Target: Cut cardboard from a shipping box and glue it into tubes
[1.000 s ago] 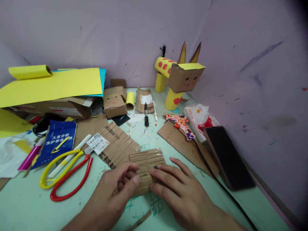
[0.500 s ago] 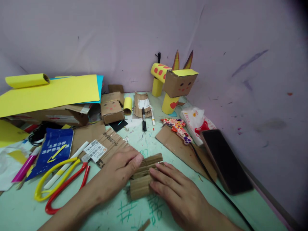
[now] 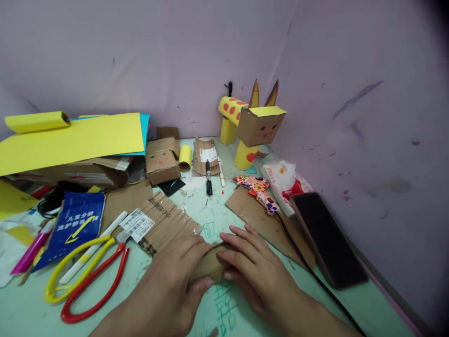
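A small brown cardboard piece (image 3: 211,263) is bent into a curve between my two hands, low in the middle of the view. My left hand (image 3: 175,276) grips its left side, thumb in front and fingers behind. On the right side, my right hand (image 3: 257,269) has its fingers wrapped over the cardboard and its thumb underneath. Both hands cover the ends of the piece. Left of my left hand lies a flat corrugated cardboard sheet (image 3: 171,222) with a white label (image 3: 137,225).
Scissors (image 3: 94,304), a white marker (image 3: 84,262) and a blue packet (image 3: 81,222) lie left. Yellow sheets (image 3: 87,140) rest on a box. Behind stands a cardboard animal (image 3: 261,128). Right are a patterned glue gun (image 3: 257,189), its cable, tissues (image 3: 286,180) and a phone (image 3: 328,238).
The cardboard piece has gone from lying rather flat to being curved. My left hand has moved down and round its left side, and my right fingers have closed around the other side.
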`<state>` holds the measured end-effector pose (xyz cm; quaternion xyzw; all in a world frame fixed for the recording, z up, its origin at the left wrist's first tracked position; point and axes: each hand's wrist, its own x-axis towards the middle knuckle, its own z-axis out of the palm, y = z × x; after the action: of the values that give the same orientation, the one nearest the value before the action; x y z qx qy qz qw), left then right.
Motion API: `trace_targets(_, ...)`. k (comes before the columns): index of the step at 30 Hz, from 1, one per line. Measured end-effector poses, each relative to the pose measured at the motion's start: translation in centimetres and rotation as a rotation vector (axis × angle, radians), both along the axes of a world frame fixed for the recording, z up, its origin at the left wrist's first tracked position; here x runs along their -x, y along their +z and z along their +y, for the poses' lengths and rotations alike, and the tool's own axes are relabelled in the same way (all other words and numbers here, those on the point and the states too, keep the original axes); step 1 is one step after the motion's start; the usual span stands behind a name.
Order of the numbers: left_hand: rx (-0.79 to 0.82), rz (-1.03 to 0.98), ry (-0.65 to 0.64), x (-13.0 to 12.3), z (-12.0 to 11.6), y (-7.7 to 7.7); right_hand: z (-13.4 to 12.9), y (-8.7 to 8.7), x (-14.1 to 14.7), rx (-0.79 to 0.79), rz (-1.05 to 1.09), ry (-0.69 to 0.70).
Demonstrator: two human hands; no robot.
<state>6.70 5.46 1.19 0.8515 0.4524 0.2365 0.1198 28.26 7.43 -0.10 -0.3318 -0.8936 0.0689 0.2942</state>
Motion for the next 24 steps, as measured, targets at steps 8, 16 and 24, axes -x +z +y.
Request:
trace_targets(8, -0.22, 0.065, 0.004, -0.4, -0.1, -1.0, 0.7, 0.3, 0.2, 0.218, 0.188, 0.049)
trace_targets(16, -0.287, -0.022, 0.022, 0.1, -2.2, -1.7, -1.4, 0.5, -0.4, 0.454, 0.36, 0.063)
trace_targets(24, -0.138, -0.098, 0.071, -0.1, -3.4, -2.2, -1.8, -0.1, -1.0, 0.566, 0.356, 0.114)
